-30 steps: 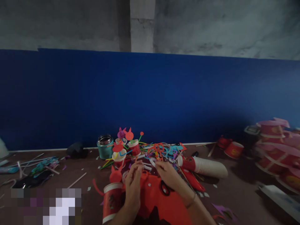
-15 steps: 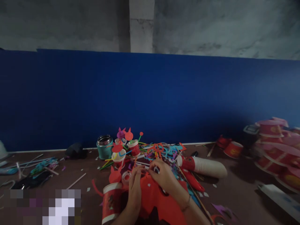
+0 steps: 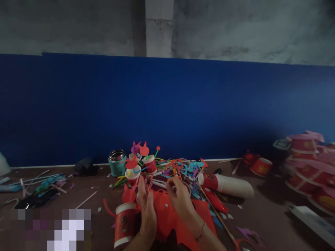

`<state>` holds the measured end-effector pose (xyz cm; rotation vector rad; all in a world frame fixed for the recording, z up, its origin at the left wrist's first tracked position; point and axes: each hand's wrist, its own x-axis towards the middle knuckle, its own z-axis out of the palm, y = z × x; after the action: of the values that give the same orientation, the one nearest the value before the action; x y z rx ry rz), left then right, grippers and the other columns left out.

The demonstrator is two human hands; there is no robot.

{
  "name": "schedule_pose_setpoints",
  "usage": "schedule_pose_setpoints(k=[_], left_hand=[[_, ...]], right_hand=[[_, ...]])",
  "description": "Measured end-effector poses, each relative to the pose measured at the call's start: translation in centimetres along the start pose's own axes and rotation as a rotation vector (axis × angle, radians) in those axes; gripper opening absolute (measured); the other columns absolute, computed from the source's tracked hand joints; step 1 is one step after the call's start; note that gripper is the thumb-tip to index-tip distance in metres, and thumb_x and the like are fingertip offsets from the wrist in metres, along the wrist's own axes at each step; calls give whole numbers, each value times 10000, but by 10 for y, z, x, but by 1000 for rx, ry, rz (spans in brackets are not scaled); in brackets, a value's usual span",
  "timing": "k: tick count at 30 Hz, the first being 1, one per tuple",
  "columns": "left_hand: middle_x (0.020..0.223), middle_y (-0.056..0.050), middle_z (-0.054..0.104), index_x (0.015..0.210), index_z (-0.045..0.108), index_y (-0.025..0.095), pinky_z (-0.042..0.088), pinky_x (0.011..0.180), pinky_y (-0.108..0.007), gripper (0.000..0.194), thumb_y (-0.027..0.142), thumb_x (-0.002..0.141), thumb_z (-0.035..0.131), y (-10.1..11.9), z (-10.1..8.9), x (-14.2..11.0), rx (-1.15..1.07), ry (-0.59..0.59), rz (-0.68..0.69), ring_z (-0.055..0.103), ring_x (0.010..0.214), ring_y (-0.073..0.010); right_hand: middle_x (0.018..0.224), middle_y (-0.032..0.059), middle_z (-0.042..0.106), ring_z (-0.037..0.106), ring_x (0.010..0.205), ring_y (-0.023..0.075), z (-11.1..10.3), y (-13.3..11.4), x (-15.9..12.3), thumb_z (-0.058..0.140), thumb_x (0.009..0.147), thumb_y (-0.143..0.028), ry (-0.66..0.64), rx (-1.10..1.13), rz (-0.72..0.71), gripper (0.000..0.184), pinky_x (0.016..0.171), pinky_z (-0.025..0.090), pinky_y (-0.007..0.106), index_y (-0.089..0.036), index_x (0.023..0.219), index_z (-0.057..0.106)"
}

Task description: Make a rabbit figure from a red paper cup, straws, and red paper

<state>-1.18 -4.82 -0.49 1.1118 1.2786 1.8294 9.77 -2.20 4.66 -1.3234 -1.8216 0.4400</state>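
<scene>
From between the hands, the red paper (image 3: 163, 218) lies at six o'clock on the counter (image 3: 261, 223), its edge unevenly cut. The left hand (image 3: 148, 212) keeps its fingers nearly straight; the right hand (image 3: 180, 198) curls its fingertips inward. Whether either grips anything cannot be told. Toward eleven, two cups (image 3: 150, 165) (image 3: 133, 175) with eared paper heads look largely made up. The printed cup (image 3: 125, 223) at eight has an eared head behind it, attachment unclear; the stacked cups (image 3: 231, 186) at three look unworked.
</scene>
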Motion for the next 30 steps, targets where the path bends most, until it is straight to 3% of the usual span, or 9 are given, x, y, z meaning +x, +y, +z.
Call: schedule_pose_setpoints(k=[3,6,9,12,17,24,30], left_hand=[[1466,-72,386,1388,361,246,237,1147,-373,556,476,886,426,7,-4,-6,-32,11,88,260,1393,-243],[1459,-100,382,1355,408,224,273,1127,-400,535,477,884,429,12,-4,-7,-39,36,105,325,1355,-271],[1421,-115,417,1305,458,211,283,1112,-415,471,441,897,416,14,-4,-4,-31,74,72,357,1327,-275],[1410,-114,417,1300,450,211,270,1108,-422,448,424,913,380,14,-4,-2,-9,65,58,347,1325,-267],[1327,-112,493,1246,492,194,318,1077,-399,428,434,916,362,11,-4,0,15,70,77,393,1289,-257],[1282,-119,537,1137,559,175,414,1002,-368,393,437,874,431,0,-5,2,-27,102,11,476,1220,-258],[1275,-115,540,1142,559,183,378,1031,-387,373,416,879,431,-6,-6,-1,-44,87,-9,456,1239,-256]], right_hand=[[836,57,688,622,765,190,11,1,-8,537,775,-162,-266,-107,-33,185,685,437,260,-166,949,598],[935,113,689,630,825,237,25,0,-17,578,747,-141,-454,-336,-216,319,732,451,311,-132,1066,578],[976,148,670,635,764,241,40,1,-24,528,802,-128,-520,-526,-397,282,668,461,328,-118,1079,581],[992,159,659,638,742,234,49,4,-26,534,816,-135,-527,-611,-491,265,620,464,315,-118,1077,579],[967,167,672,655,736,241,43,4,-24,490,821,-87,-541,-595,-373,330,579,463,302,-97,1148,533],[896,148,705,667,814,231,28,7,-17,388,775,13,-515,-378,-136,459,675,469,288,-72,1220,462],[1032,176,674,643,911,246,27,7,-20,458,741,-17,-548,-417,-206,496,743,474,296,-91,1231,472]])
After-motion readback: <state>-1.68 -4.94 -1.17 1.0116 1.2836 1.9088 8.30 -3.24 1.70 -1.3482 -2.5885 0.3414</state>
